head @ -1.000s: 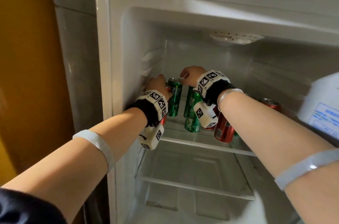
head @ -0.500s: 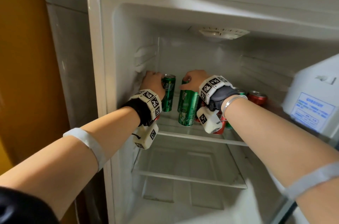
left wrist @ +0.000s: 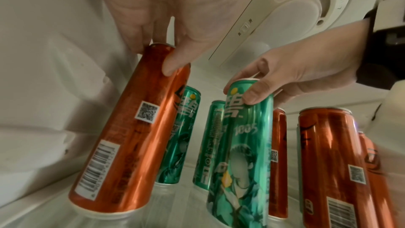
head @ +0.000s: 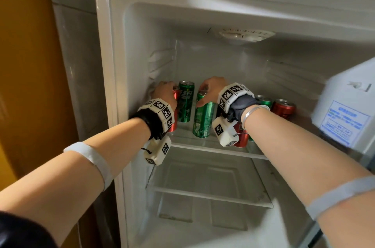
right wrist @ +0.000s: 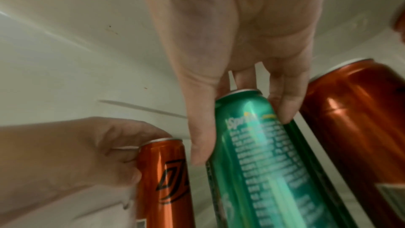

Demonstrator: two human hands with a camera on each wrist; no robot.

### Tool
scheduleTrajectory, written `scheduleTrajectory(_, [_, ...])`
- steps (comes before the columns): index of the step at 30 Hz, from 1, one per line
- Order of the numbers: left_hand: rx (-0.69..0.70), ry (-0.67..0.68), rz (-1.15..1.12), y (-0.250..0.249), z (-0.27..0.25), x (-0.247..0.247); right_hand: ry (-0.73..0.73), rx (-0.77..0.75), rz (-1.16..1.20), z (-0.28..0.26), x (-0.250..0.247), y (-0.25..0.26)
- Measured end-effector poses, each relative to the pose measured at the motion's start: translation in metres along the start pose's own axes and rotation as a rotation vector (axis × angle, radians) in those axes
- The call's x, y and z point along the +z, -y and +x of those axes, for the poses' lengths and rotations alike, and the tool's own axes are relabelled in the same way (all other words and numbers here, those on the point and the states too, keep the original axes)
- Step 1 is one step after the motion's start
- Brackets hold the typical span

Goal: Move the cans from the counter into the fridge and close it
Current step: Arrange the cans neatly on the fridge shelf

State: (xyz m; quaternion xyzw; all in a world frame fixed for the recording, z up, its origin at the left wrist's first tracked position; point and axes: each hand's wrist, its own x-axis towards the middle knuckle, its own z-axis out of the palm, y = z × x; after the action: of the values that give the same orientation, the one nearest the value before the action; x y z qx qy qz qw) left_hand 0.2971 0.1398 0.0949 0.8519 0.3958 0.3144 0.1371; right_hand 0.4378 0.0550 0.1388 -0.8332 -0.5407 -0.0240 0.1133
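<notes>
Both hands reach into the open fridge (head: 119, 65) over its top glass shelf (head: 219, 149). My left hand (head: 165, 90) grips the top of a red can (left wrist: 131, 124) by the left wall; the can stands tilted in the left wrist view. My right hand (head: 211, 89) pinches the top of a green can (head: 204, 117) near the shelf's front, thumb on one side and fingers on the other (right wrist: 282, 103). Another green can (head: 185, 101) stands between the hands, further back. More red and green cans (head: 283, 108) stand to the right, partly hidden by my right wrist.
A lower shelf (head: 209, 197) lies bare below. The thermostat dial (head: 245, 35) sits on the fridge ceiling. The white fridge door (head: 349, 105) with a blue label stands open at the right. An orange wall (head: 26, 65) is at the left.
Both hands have come lower with their cans onto the top shelf. The view has shifted slightly, showing more of the door at the right.
</notes>
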Motion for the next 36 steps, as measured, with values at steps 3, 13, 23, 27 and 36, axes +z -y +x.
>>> scheduleTrajectory(3, [-0.017, 0.000, -0.015, 0.000, -0.001, -0.002, -0.021, -0.038, 0.039, 0.000, 0.005, 0.010])
scheduleTrajectory(13, [-0.047, -0.018, -0.076, 0.006, -0.004, -0.007, -0.116, -0.091, 0.171, -0.006, 0.023, 0.042])
scheduleTrajectory(23, [0.004, -0.003, -0.042, 0.012, -0.015, -0.011, -0.164, -0.132, 0.212, -0.014, 0.032, 0.069])
scheduleTrajectory(27, [0.043, -0.047, -0.033, 0.015, -0.021, -0.011, -0.157, -0.148, 0.257, -0.013, 0.036, 0.073])
scheduleTrajectory(36, [0.057, -0.081, -0.116, 0.014, -0.032, -0.015, -0.087, -0.048, 0.510, -0.017, 0.061, 0.063])
